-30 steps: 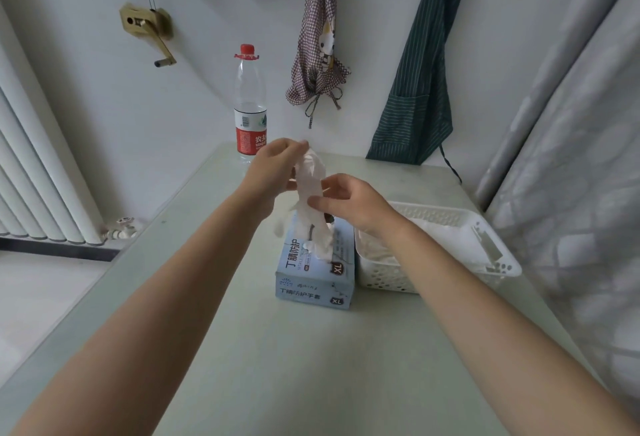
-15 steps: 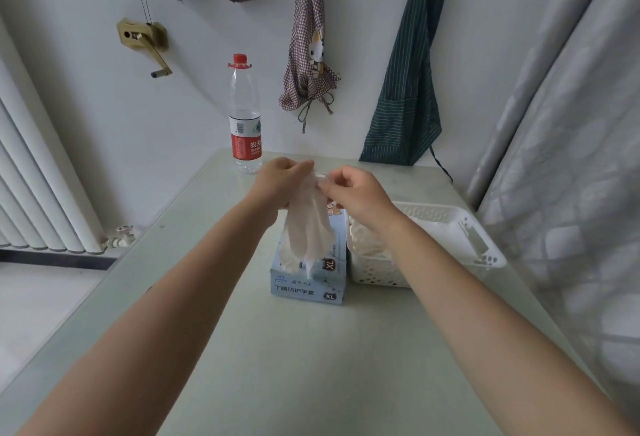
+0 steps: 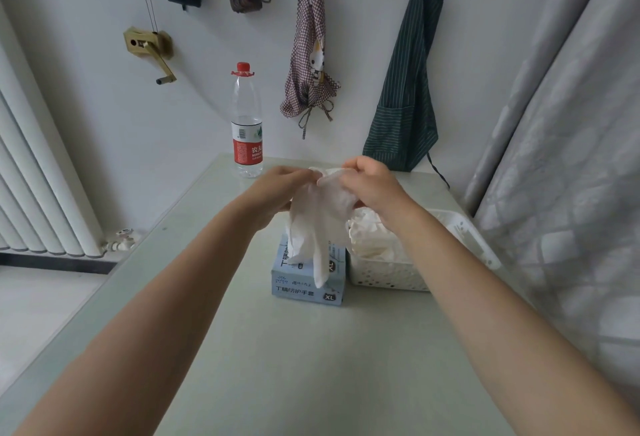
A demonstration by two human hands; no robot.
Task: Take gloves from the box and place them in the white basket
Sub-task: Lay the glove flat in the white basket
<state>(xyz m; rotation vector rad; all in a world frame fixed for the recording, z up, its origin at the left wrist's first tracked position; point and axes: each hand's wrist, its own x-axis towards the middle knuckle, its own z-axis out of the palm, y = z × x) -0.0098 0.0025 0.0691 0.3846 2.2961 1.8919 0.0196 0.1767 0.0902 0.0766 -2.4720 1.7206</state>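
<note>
- Glove (image 3: pixel 320 224), white and limp, is held up above the blue box (image 3: pixel 309 281), its fingers hanging down in front of it.
- Its cuff is pinched by the left hand (image 3: pixel 277 194) and the right hand (image 3: pixel 372 186).
- White basket (image 3: pixel 388 278), holding more gloves, is set touching the box on the bench (image 3: pixel 311 366).
</note>
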